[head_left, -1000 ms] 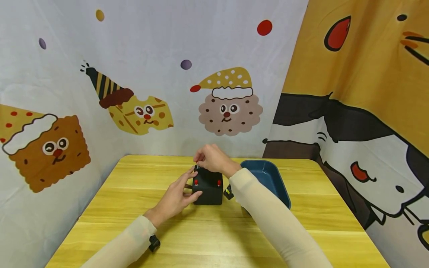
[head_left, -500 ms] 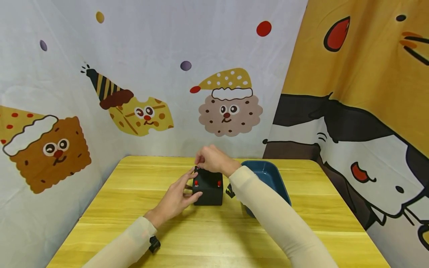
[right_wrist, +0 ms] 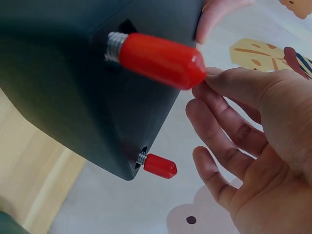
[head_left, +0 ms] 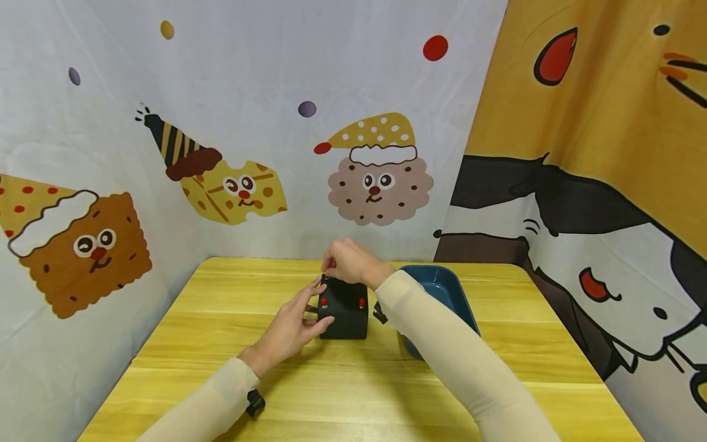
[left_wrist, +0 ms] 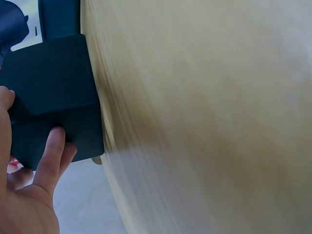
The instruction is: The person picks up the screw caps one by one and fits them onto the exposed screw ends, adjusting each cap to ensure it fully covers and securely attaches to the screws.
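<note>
A black box [head_left: 348, 322] with slanted top stands mid-table, bearing red-capped metal posts [head_left: 361, 303]. My left hand [head_left: 284, 328] holds it at its left side, thumb against the front face and fingers along the left edge. In the left wrist view, fingertips press the dark box [left_wrist: 53, 73]. My right hand [head_left: 353, 261] reaches over the far left corner, thumb and forefinger pinching a post that is mostly hidden. In the right wrist view, one red cap [right_wrist: 163, 61] on a threaded silver base covers the pinch. A smaller red cap [right_wrist: 161, 166] sits below it.
Just right of the box lies a dark blue tray [head_left: 439, 279], partly covered by the right sleeve [head_left: 442, 347]. The wooden table [head_left: 309, 399] ends at a printed cloth backdrop [head_left: 298, 61]. Small black cameras [head_left: 255, 403] are worn on the wrists.
Both hands keep their places on the box. The right forearm and wrist turn slightly, while the fingers stay at the far left corner.
</note>
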The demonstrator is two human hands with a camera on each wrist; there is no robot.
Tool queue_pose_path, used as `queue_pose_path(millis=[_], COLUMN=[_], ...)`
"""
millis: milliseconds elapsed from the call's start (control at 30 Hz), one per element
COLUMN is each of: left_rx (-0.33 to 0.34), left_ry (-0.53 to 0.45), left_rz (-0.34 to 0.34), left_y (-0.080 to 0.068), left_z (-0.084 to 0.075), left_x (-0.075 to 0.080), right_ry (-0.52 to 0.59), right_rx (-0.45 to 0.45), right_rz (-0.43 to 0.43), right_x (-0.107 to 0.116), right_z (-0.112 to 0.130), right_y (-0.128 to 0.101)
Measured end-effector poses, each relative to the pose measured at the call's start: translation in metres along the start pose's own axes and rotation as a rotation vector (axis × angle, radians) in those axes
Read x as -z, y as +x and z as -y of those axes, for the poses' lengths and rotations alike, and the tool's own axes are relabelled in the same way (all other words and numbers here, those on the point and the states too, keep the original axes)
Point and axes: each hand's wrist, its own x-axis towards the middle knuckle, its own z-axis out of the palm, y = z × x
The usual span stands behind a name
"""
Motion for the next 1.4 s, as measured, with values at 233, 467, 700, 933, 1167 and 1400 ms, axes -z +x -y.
queue_pose_path(millis=[233,467,700,933,1167,1400], left_rx=[-0.001,0.010,0.004,0.010,0.015,0.011], left_ry=[-0.006,-0.003,0.005,-0.004,-0.019,-0.008], left_rz=[0.002,0.005,0.004,-0.001,0.002,-0.004], left_y=[0.001,0.000,0.002,0.001,0.001,0.001], left_z=[-0.003,-0.001,0.000,0.000,-0.002,0.000], left_x=[0.000,0.000,-0.001,-0.001,0.000,-0.001], right_ry=[-0.008,-0.026,-0.071,-0.088,-0.074,-0.040], right_rx=[-0.021,-0.031,-0.016,-0.019,-0.005,0.029], right_rz=[0.024,0.030,0.018,0.019,-0.009,-0.069], right_x=[0.004,0.001,0.002,0.002,0.001,0.001], right_z=[0.002,0.003,0.005,0.007,0.005,0.003], right_y=[0.001,0.000,0.000,-0.001,-0.005,-0.015])
